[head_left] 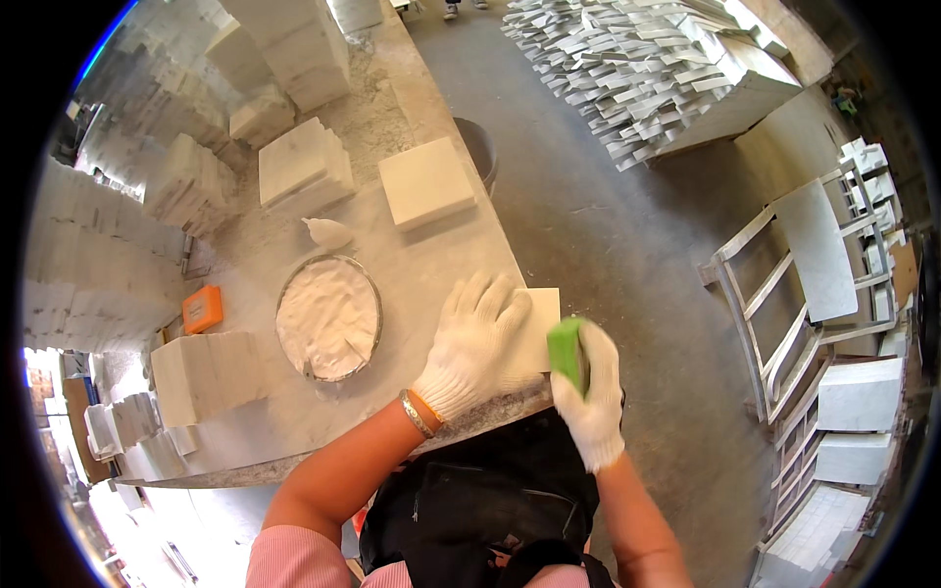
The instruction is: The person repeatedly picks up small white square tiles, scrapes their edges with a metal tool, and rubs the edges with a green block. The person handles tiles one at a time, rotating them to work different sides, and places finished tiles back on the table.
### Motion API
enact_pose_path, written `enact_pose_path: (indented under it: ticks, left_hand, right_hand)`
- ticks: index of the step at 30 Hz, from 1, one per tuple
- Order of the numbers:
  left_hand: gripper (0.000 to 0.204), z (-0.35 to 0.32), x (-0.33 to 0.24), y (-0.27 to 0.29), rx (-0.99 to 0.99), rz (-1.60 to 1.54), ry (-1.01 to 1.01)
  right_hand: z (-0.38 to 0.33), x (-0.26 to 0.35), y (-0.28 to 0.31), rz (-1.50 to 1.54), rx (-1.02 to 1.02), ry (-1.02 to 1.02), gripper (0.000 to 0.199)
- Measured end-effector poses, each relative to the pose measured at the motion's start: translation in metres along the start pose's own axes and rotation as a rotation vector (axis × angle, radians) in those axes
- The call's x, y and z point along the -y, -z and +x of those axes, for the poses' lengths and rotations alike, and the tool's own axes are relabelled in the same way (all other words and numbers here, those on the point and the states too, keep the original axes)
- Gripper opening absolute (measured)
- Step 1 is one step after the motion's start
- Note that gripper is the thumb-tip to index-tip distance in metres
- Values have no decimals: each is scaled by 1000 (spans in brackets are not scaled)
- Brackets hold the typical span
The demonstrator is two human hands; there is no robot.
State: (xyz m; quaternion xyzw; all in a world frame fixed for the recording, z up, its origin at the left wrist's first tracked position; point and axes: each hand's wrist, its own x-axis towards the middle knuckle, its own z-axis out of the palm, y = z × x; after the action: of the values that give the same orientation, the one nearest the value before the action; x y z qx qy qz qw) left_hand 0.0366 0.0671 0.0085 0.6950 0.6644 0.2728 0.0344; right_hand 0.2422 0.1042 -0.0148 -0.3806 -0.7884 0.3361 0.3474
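**Gloved hands working a pale tile at the bench edge**

The left hand (477,338), in a white knit glove, is lying flat with fingers spread on a pale square tile (537,328), pinning it to the near edge of the stone workbench (461,245). The right hand (591,392), gloved the same way, is clamping around a green block (566,353) — possibly a sponge or a sanding pad, the view is too small to tell — and is pressing it against the tile's right edge, right where the bench is ending.

Around them, a round metal-rimmed pan (328,317) is sitting just left of the left hand, filled with white, lumpy paste. Above it a small white blob (328,232) is lying on the dusty top. Further back a thick cream square slab (426,182) is resting flat, and beside it a stack of white marble tiles (304,167). An orange box (202,310) is sitting at the left, near another block of stacked white tiles (208,374).

A dark bucket (480,152) is standing on the grey floor just off the bench's far side. To the right, a pale metal rack (799,323) is holding marble sheets — smooth, veined, grey-white. At the top, rows of cut tile pieces (637,69) are lying fanned out in a heap.
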Motion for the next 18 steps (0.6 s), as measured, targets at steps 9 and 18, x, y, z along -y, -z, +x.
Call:
enact_pose_path:
  ticks: [9, 18]
  left_hand:
    - [82, 0, -4, 4, 17, -12, -6]
    - [84, -4, -2, -1, 57, -20, 25]
  right_hand:
    - [82, -1, -15, 216, -43, -258, 60]
    - [3, -6, -9, 52, -38, 3, 60]
